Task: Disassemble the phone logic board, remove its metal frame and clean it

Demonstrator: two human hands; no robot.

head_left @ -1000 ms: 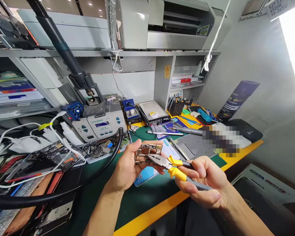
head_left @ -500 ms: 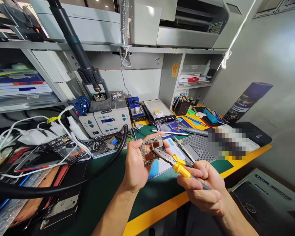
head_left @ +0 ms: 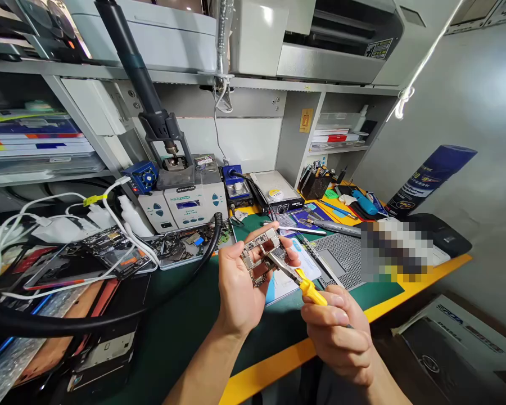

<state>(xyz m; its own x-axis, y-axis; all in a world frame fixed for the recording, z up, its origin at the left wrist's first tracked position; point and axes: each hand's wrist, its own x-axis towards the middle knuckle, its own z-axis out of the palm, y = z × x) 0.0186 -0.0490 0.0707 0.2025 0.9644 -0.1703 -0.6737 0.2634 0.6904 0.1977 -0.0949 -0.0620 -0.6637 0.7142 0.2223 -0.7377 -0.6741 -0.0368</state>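
**Pliers (head_left: 307, 286) at the inner edge of a small circuit board (head_left: 263, 253), held in mid-air**

The left hand (head_left: 241, 287) has its fingers curled around the board, thumb at the near-left edge and fingertips behind it, above the green mat (head_left: 185, 315) on the tabletop (head_left: 274, 376). The right hand (head_left: 341, 332) grips the plier handles with its fingers wrapped around them. The plier tips meet the board by its cut-out openings; whether they pinch metal or only rest there, I cannot tell.

The main risk looks like a slip: nothing but the left hand supports the board, so a hard squeeze or twist could send the tips into the fingers behind it. Prying on a narrow strip between openings could bend or crack it, and the small parts crowded along the edges could be scraped off. If the left grip loosened, the board might drop onto the blue-and-white booklet (head_left: 306, 257) below.

Compared with 1 second ago, the board is tilted up more steeply. Both yellow handle sleeves showed spread apart then; now 1 hides most of the other, and the right fingers wrap further round. The camera's view has shifted too.
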